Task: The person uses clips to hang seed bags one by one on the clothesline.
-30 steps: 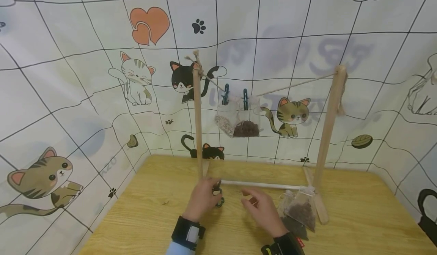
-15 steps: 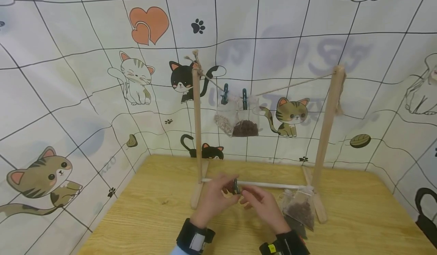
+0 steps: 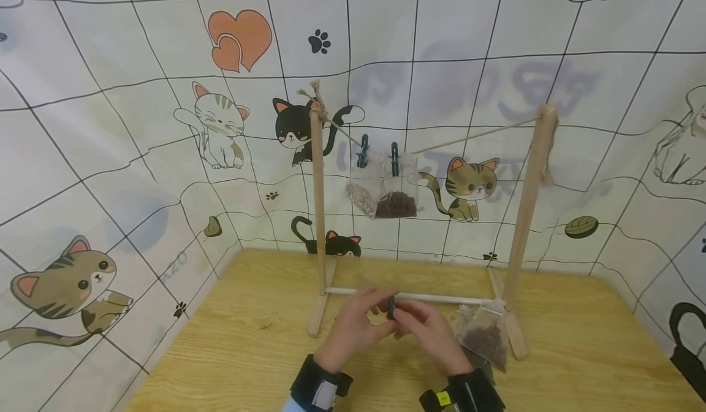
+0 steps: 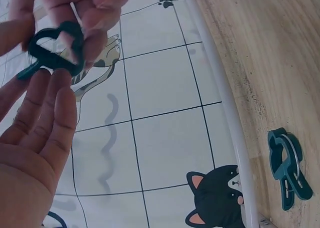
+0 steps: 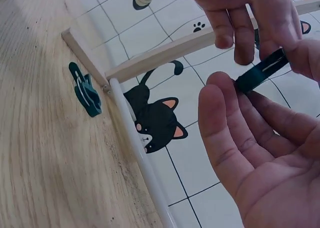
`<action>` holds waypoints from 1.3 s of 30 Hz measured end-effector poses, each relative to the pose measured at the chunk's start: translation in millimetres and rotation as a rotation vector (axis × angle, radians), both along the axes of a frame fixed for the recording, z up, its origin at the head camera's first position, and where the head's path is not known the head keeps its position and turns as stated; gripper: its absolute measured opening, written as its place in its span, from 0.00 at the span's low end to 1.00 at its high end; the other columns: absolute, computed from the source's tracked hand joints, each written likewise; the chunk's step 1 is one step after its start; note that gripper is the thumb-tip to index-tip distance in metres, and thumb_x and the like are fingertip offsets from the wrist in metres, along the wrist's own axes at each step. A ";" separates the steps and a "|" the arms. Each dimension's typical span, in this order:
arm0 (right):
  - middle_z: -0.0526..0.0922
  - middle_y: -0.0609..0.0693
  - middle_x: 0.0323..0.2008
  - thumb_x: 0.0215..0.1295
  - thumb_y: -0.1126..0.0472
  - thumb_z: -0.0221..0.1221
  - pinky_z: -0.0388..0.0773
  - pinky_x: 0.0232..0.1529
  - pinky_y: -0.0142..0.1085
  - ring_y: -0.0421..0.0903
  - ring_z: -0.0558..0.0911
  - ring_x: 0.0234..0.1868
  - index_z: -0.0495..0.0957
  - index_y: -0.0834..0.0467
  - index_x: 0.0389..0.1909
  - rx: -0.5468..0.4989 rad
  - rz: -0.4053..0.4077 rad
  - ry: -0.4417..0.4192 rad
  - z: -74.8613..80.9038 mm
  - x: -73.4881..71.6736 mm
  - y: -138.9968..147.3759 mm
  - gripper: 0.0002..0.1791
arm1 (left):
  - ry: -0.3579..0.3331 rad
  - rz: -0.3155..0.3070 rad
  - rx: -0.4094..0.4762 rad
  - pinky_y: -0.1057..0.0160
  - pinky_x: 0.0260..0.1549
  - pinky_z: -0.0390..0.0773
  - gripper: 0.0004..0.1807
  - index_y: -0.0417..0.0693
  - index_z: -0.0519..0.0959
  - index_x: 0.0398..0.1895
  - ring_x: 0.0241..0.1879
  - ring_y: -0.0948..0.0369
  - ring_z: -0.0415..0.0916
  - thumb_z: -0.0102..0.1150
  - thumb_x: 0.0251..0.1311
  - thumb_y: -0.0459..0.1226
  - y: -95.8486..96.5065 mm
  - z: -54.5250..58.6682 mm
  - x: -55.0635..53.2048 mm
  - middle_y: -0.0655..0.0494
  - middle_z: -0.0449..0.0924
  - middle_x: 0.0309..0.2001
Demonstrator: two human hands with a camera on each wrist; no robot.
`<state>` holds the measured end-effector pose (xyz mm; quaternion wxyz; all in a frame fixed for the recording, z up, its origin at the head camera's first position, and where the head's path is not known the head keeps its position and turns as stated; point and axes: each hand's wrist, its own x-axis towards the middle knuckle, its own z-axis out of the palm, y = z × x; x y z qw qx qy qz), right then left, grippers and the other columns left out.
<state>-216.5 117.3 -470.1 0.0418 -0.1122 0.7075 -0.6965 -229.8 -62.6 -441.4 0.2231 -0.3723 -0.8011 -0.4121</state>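
In front of the frame's bottom bar, my two hands meet over one dark green plastic spring clip (image 3: 391,308). Thumb and fingers of my left hand (image 3: 358,326) pinch it from the left. From the other side, the fingertips of my right hand (image 3: 432,335) grip it. The left wrist view shows the clip (image 4: 70,65) side-on, its loop-shaped opening visible between the fingers. A second green clip (image 4: 286,169) lies on the table, also seen in the right wrist view as a clip (image 5: 86,95); my left hand hides it from the head camera.
A wooden frame (image 3: 318,216) carries a sagging string (image 3: 480,135). Two clear bags, one with pale bits (image 3: 361,198) and one with dark brown bits (image 3: 397,205), hang from it by green clips. More filled bags (image 3: 484,337) lie by the right foot. A cat-print cloth (image 3: 441,93) stands behind.
My left hand has carried the clip up and right from near the left post to my right hand. The right fingers have closed on it. The hanging bags stay put.
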 end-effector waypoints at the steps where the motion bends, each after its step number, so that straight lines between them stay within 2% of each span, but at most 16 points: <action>1: 0.79 0.60 0.50 0.62 0.47 0.56 0.77 0.43 0.48 0.49 0.82 0.39 0.73 0.58 0.56 0.006 -0.009 0.011 -0.1 -0.2 0.4 0.26 | -0.019 -0.002 0.023 0.69 0.31 0.75 0.24 0.56 0.77 0.52 0.33 0.64 0.73 0.67 0.48 0.44 -1.1 1.1 0.0 0.60 0.77 0.37; 6: 0.81 0.56 0.44 0.57 0.48 0.61 0.78 0.41 0.42 0.48 0.81 0.40 0.75 0.51 0.53 0.081 -0.071 0.067 0.8 -0.4 2.2 0.23 | -0.095 0.048 0.106 0.63 0.27 0.75 0.22 0.58 0.78 0.50 0.32 0.61 0.73 0.65 0.50 0.48 -8.7 4.0 -2.5 0.58 0.77 0.35; 10: 0.81 0.51 0.42 0.53 0.48 0.64 0.77 0.40 0.39 0.46 0.80 0.39 0.76 0.47 0.52 0.148 -0.090 0.137 3.8 0.7 2.7 0.24 | -0.135 0.034 0.095 0.61 0.28 0.76 0.24 0.57 0.77 0.52 0.32 0.60 0.73 0.65 0.50 0.49 -13.5 3.4 -5.8 0.59 0.77 0.38; 15: 0.81 0.51 0.44 0.54 0.48 0.63 0.77 0.40 0.39 0.44 0.80 0.41 0.75 0.47 0.54 0.189 -0.056 0.220 7.3 3.9 4.1 0.25 | -0.129 -0.032 0.074 0.62 0.28 0.75 0.23 0.55 0.78 0.50 0.32 0.58 0.73 0.67 0.48 0.47 -16.2 2.7 -8.2 0.59 0.78 0.39; 18: 0.80 0.50 0.46 0.55 0.48 0.62 0.77 0.40 0.39 0.44 0.79 0.41 0.74 0.46 0.55 0.206 -0.036 0.234 7.6 4.2 5.3 0.25 | -0.130 -0.060 0.076 0.60 0.27 0.75 0.22 0.50 0.79 0.48 0.32 0.55 0.73 0.68 0.47 0.41 -15.3 11.5 -2.2 0.54 0.78 0.37; 20: 0.79 0.50 0.47 0.56 0.48 0.62 0.77 0.40 0.39 0.44 0.79 0.42 0.74 0.45 0.55 0.213 -0.023 0.237 7.6 4.0 5.8 0.24 | -0.119 -0.069 0.083 0.59 0.27 0.75 0.21 0.51 0.79 0.47 0.31 0.56 0.73 0.68 0.47 0.41 -15.2 11.6 -2.0 0.54 0.79 0.36; 23: 0.79 0.50 0.48 0.57 0.49 0.61 0.77 0.40 0.38 0.45 0.80 0.42 0.73 0.46 0.56 0.219 -0.009 0.247 6.5 3.5 6.2 0.24 | -0.095 -0.067 0.096 0.62 0.26 0.75 0.19 0.52 0.80 0.46 0.31 0.59 0.73 0.67 0.49 0.43 -15.4 10.7 -2.5 0.56 0.79 0.35; 25: 0.79 0.51 0.49 0.58 0.49 0.61 0.78 0.40 0.39 0.45 0.80 0.41 0.73 0.47 0.56 0.217 -0.003 0.253 6.2 3.5 6.5 0.24 | -0.082 -0.058 0.106 0.63 0.27 0.75 0.18 0.55 0.81 0.45 0.31 0.63 0.73 0.66 0.49 0.47 -16.3 3.3 -7.6 0.60 0.79 0.35; 28: 0.79 0.51 0.49 0.58 0.50 0.60 0.77 0.39 0.38 0.45 0.80 0.41 0.73 0.48 0.56 0.227 -0.014 0.253 6.5 3.4 8.3 0.24 | -0.087 -0.043 0.117 0.64 0.27 0.75 0.16 0.53 0.82 0.42 0.31 0.62 0.73 0.67 0.49 0.45 -16.0 4.8 -6.1 0.58 0.79 0.34; 31: 0.79 0.51 0.49 0.60 0.50 0.59 0.77 0.40 0.37 0.44 0.80 0.41 0.73 0.49 0.56 0.252 -0.053 0.236 5.8 2.5 13.6 0.23 | -0.098 -0.028 0.130 0.63 0.28 0.76 0.13 0.50 0.83 0.39 0.30 0.60 0.75 0.68 0.48 0.40 -15.7 7.1 -4.1 0.56 0.80 0.33; 35: 0.80 0.47 0.47 0.59 0.47 0.59 0.75 0.43 0.35 0.40 0.79 0.42 0.75 0.50 0.54 0.310 -0.151 0.203 5.9 0.0 28.5 0.22 | -0.108 -0.020 0.158 0.61 0.27 0.77 0.10 0.47 0.83 0.35 0.29 0.55 0.76 0.68 0.46 0.33 -15.7 10.8 -1.6 0.52 0.81 0.32; 39: 0.82 0.48 0.44 0.59 0.47 0.59 0.75 0.42 0.33 0.38 0.79 0.41 0.77 0.51 0.52 0.397 -0.275 0.240 7.5 -1.3 52.7 0.21 | -0.109 -0.025 0.178 0.61 0.27 0.77 0.08 0.46 0.84 0.34 0.29 0.59 0.76 0.67 0.47 0.34 -16.5 13.4 -0.4 0.55 0.82 0.33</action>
